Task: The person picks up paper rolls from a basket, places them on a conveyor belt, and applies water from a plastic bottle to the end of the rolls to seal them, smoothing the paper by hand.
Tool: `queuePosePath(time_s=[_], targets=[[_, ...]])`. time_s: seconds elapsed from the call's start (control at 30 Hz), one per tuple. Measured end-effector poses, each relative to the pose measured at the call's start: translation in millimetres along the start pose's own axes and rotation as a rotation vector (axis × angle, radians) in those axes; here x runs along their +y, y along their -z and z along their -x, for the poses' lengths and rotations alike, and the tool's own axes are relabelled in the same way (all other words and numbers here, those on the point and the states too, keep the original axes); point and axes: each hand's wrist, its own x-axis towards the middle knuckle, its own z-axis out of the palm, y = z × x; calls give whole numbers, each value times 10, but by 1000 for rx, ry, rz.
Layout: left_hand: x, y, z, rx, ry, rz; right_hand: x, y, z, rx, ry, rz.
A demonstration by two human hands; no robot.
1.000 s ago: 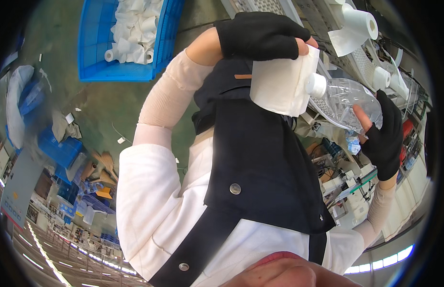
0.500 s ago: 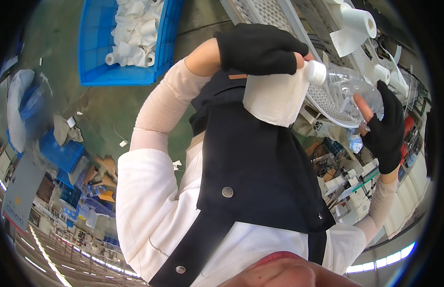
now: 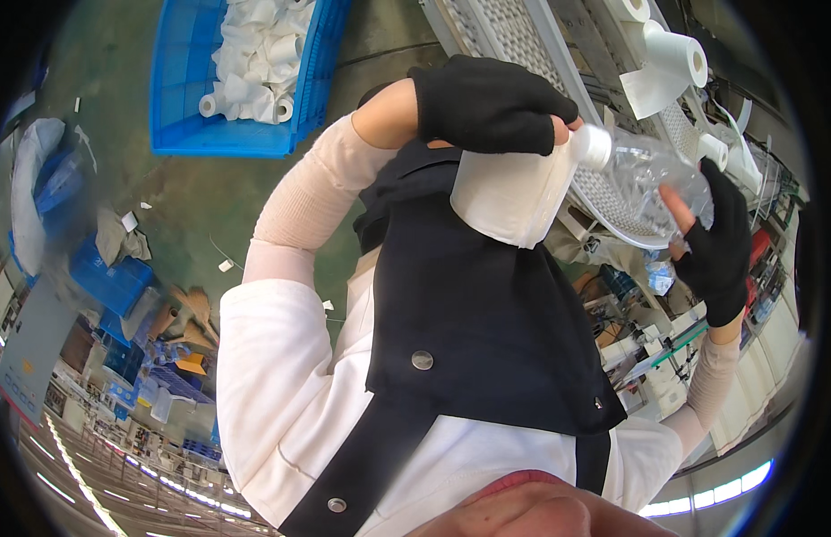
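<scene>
My left hand, in a black fingerless glove, is closed on a white toilet paper roll. A broad loose sheet of its paper hangs below the hand, in front of my dark apron. On the right, my right hand, gloved the same way, has its fingers bent round a crumpled clear plastic bag. The left side of the bag lies against the end of the roll; I cannot tell whether the roll is inside its mouth. Part of the bag is hidden by the right fingers.
Behind my hands runs a metal conveyor with a textured belt. Other paper rolls lie along it at the upper right. A blue crate of rolls and loose paper stands on the floor at the upper left. Machinery stands at the right.
My left hand and the roll have dropped slightly. The right hand has shifted a little left with the bag. Both hands keep their hold.
</scene>
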Motion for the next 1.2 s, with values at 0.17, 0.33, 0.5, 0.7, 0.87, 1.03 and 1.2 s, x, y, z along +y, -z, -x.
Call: queuePosePath(time_s=[0.17,0.33,0.5,0.7,0.87,1.03,1.2], targets=[[98,141,-36,-83,289,199,-148,-154,73,4,103,-160],[-15,212,-74,175,298,383,-218,-268,104,97,162,-255],[-49,217,-382,153,274,1096,-256,-906,198,539,75,-667],[-494,-133,-360,677,307,1315,-661,-1520,147,851,-381,-945],[-457,-514,-843,884,478,1097,-595,-1586,269,953,-641,-1191],[-978,-1123,-1674,907,586,1025,-975,-1793,222,953,-370,-1441],[-956,-1972,-2067,508,413,728,-1196,-1436,-24,823,69,-1701]])
